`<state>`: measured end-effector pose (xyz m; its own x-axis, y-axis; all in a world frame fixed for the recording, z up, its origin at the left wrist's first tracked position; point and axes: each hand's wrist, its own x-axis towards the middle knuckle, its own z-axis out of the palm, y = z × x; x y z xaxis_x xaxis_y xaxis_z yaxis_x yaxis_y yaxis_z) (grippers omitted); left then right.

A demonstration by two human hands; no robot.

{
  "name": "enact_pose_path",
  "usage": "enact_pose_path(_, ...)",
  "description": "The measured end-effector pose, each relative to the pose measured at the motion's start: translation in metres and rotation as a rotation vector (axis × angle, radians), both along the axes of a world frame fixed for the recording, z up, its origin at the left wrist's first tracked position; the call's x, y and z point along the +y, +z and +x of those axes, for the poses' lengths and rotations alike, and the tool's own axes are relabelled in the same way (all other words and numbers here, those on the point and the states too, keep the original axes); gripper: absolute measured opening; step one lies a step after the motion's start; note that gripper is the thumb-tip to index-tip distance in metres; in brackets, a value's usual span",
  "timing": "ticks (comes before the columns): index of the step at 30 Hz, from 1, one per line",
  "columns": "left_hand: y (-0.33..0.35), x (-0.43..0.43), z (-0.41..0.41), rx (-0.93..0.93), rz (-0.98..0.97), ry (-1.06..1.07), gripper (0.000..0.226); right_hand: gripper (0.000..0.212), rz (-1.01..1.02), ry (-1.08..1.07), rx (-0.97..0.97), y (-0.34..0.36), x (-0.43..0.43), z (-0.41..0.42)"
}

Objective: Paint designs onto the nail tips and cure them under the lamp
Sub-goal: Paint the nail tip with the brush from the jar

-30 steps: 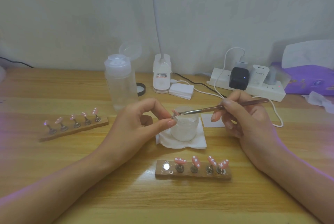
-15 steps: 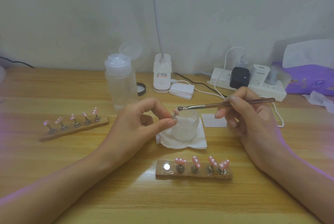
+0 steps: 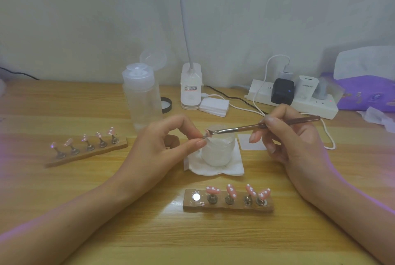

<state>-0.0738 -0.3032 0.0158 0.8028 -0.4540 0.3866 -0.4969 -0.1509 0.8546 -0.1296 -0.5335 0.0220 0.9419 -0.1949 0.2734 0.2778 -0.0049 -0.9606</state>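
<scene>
My left hand (image 3: 162, 147) pinches a small pink nail tip on its stand (image 3: 207, 134) between thumb and forefinger, above a white jar (image 3: 218, 151). My right hand (image 3: 286, 136) grips a thin brush (image 3: 267, 125), and its bristle end touches the held tip. A near wooden holder (image 3: 228, 206) carries several pink tips with white dots and has one bare metal spot at its left end. A second holder (image 3: 85, 151) with several pink tips lies at the left.
The jar stands on a folded white wipe (image 3: 213, 168). Behind are a clear pump bottle (image 3: 141, 98), a white lamp base (image 3: 190, 87) with a gooseneck, a stack of white pads (image 3: 214, 107), a power strip (image 3: 299, 100) with chargers and cables, and a purple tissue pack (image 3: 367, 91).
The brush lifted from the jar half a second ago and has come down again onto the held tip. My left hand has stayed in place.
</scene>
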Motion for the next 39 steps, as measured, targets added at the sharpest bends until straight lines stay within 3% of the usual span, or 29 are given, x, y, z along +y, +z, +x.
enact_pose_path(21, -0.0017, -0.0012, 0.0012, -0.143, 0.062, 0.022, 0.011, 0.018, 0.045, 0.044, 0.002, -0.0004, -0.0013, 0.0029)
enact_pose_path(34, -0.0014, -0.0016, 0.0008, -0.104, 0.043, 0.028, 0.012, 0.025, 0.037, 0.014, 0.025, -0.0023, -0.002, 0.0048)
enact_pose_path(39, -0.0002, 0.0004, -0.0004, -0.066, 0.02, 0.015, 0.015, 0.018, 0.064, 0.036, -0.004, -0.0017, -0.0039, 0.0045)
